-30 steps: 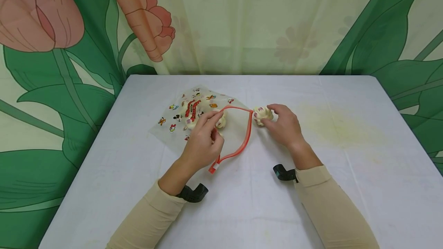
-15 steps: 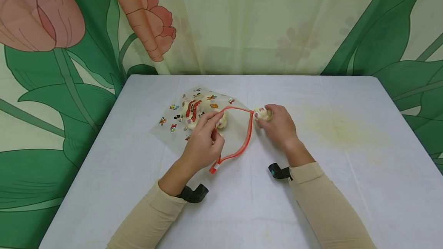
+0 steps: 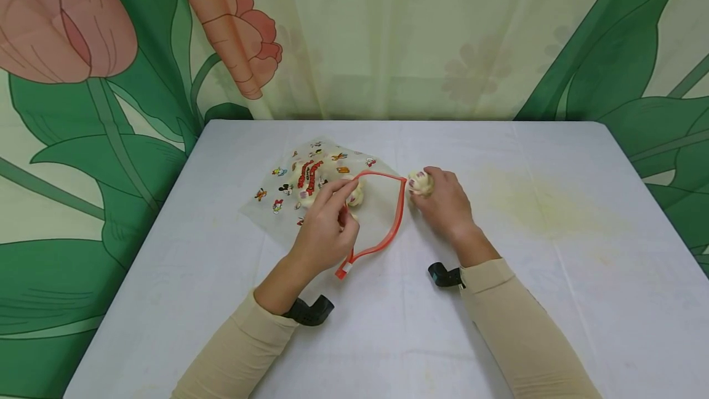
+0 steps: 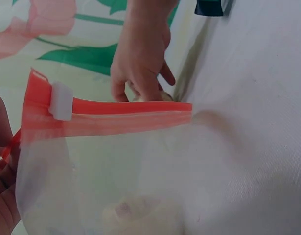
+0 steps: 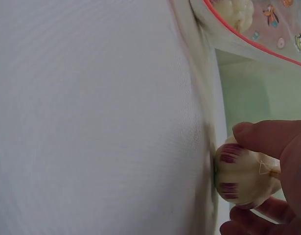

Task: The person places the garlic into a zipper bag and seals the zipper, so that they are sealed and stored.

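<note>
Fairly bright, even and diffuse in the head view. Softly shadowed on the white tablecloth [image 3: 388, 350] below the right hand [image 3: 445, 208], midway between the left and right edges, and along the inner side of the right sleeve [image 3: 526, 331]. Softened in the small print on the zip bag [image 3: 376, 208]. Dimmer and greyer in both wrist views. Hazy over the floral backdrop [image 4: 77, 61] and blurred through plastic at the bagged garlic bulb [image 4: 145, 218]. Darkly shadowed beside the held garlic bulb [image 5: 241, 169].

A purple-streaked garlic bulb [image 3: 420, 183] is just beside an open, clear, red-rimmed bag [image 3: 399, 205] holding more garlic [image 3: 356, 194].
</note>
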### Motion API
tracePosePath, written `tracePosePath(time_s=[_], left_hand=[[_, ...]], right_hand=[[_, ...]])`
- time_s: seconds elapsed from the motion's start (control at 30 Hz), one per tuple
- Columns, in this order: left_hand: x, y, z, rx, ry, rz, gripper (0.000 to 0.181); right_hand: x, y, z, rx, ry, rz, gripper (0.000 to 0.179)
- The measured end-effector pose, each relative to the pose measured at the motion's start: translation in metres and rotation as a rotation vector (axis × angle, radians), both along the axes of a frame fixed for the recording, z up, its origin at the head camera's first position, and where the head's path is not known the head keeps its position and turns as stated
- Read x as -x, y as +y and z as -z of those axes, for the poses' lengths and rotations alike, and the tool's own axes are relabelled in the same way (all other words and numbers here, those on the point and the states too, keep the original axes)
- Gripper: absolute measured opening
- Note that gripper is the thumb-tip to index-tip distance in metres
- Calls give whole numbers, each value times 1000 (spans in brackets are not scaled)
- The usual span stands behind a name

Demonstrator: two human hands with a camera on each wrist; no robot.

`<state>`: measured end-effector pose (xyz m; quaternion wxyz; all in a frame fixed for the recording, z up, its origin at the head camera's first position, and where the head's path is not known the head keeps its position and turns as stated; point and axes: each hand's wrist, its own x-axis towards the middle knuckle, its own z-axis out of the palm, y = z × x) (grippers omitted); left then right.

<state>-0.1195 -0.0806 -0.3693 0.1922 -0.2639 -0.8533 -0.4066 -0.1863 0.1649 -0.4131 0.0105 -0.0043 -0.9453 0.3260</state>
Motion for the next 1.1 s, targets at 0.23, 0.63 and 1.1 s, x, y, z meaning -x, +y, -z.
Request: tracePosePath(time_s=[0.23,0.63,1.1], left_hand=[[0,0,1,-1,3,-1,55],[1,0,0,-7,-7,4,54],[1,1,-1,10,-32,-3,54]], right_hand=[[-6,3,1,51,14,47,63],[-21,20,-15,-22,32,27,66],[-50,42,-50,-41,26,-45,57]])
